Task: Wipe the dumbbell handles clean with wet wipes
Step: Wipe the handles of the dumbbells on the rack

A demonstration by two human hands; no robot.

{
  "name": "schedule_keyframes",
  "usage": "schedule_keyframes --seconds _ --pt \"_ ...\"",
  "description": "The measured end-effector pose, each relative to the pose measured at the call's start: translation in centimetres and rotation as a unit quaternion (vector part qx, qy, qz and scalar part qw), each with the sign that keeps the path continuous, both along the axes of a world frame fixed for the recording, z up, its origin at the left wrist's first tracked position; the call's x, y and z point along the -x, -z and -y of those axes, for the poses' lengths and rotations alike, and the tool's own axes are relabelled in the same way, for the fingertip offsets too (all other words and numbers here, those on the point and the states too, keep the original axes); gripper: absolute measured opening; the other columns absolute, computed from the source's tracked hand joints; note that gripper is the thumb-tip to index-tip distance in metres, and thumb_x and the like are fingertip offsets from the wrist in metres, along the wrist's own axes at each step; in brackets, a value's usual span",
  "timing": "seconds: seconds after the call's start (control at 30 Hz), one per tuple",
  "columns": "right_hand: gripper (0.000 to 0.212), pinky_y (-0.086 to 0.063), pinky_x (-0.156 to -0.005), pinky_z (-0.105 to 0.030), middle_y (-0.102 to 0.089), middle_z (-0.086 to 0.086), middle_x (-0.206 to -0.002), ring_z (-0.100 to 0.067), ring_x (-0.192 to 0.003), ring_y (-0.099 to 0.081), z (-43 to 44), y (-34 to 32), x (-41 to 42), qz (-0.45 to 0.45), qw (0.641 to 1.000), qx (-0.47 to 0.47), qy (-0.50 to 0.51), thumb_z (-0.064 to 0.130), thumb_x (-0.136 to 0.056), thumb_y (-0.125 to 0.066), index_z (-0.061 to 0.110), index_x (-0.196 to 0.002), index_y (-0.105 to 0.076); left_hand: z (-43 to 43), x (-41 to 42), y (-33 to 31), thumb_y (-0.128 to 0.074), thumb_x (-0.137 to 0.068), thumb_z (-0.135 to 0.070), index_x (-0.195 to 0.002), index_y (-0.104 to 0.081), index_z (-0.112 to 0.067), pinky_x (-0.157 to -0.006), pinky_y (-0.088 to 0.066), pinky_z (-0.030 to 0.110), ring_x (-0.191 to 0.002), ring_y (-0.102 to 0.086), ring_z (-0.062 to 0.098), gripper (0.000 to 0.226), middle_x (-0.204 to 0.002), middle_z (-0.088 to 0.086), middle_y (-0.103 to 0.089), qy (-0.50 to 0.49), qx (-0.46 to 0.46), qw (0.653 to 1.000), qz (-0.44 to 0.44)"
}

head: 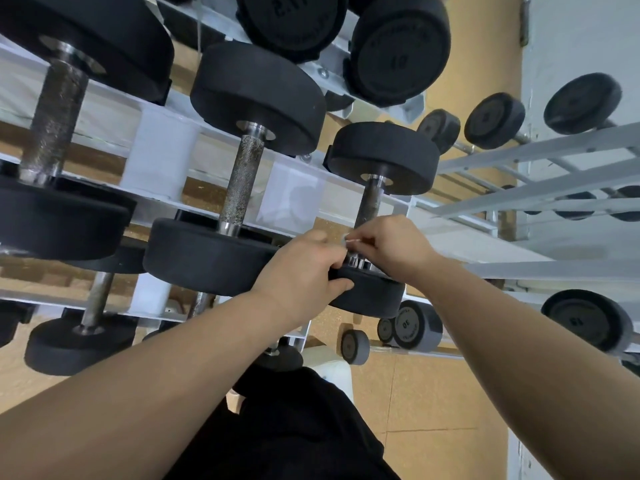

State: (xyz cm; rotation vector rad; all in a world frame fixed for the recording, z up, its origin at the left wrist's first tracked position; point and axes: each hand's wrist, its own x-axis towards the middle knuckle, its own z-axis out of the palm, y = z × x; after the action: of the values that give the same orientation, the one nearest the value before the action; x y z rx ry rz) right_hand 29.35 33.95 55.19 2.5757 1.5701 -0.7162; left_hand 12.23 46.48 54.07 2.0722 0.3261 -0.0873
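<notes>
A black dumbbell [382, 157] lies across the white rack [298, 192], its steel handle [370, 202] running toward me. My left hand [304, 268] grips the near black weight head [370, 294], thumb along its front face. My right hand [391, 247] is curled round the lower end of that handle, with a small white bit of wet wipe [351, 241] showing between its fingers. Most of the wipe is hidden inside the hand.
Two larger dumbbells [242, 174] [55, 133] with knurled handles lie to the left on the same tier. More dumbbells sit on the tiers above [398, 50] and below [585, 320], and on a second rack [540, 161] at the right. The floor is tan.
</notes>
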Motion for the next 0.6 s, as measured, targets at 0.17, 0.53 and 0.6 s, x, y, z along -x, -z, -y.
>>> schedule_keyframes --seconds 0.17,0.53,0.6 --pt "0.021 -0.054 -0.079 -0.033 -0.076 -0.002 -0.095 -0.023 -0.086 -0.069 -2.6 0.6 -3.2 0.106 0.985 -0.089 0.108 0.029 -0.097 -0.062 0.016 -0.101 -0.078 0.0 -0.1 0.1 -0.076 -0.086 -0.039 -0.088 -0.063 -0.013 -0.078 -0.045 0.034 -0.086 -0.051 0.018 0.029 -0.094 -0.003 -0.048 0.003 0.001 1.000 -0.005" --pt "0.017 -0.053 -0.083 -0.019 -0.076 0.002 -0.102 -0.002 -0.085 -0.065 0.1 0.5 -1.5 -0.034 0.989 -0.103 0.104 0.023 -0.093 -0.069 0.018 -0.107 -0.078 0.2 -0.2 0.5 -0.083 -0.080 -0.033 -0.079 -0.059 -0.014 -0.073 -0.047 0.036 -0.080 -0.052 0.020 0.030 -0.088 -0.003 -0.048 -0.019 0.011 1.000 0.021" --pt "0.020 -0.056 -0.089 -0.035 -0.076 -0.002 -0.104 -0.013 -0.092 -0.069 -0.9 0.7 -2.7 0.017 0.972 -0.157 0.172 0.025 -0.095 -0.067 0.017 -0.110 -0.077 0.2 -0.1 0.6 -0.083 -0.080 -0.033 -0.080 -0.061 -0.013 -0.073 -0.048 0.037 -0.079 -0.052 0.019 0.030 -0.087 -0.004 -0.049 -0.022 0.007 0.999 0.024"
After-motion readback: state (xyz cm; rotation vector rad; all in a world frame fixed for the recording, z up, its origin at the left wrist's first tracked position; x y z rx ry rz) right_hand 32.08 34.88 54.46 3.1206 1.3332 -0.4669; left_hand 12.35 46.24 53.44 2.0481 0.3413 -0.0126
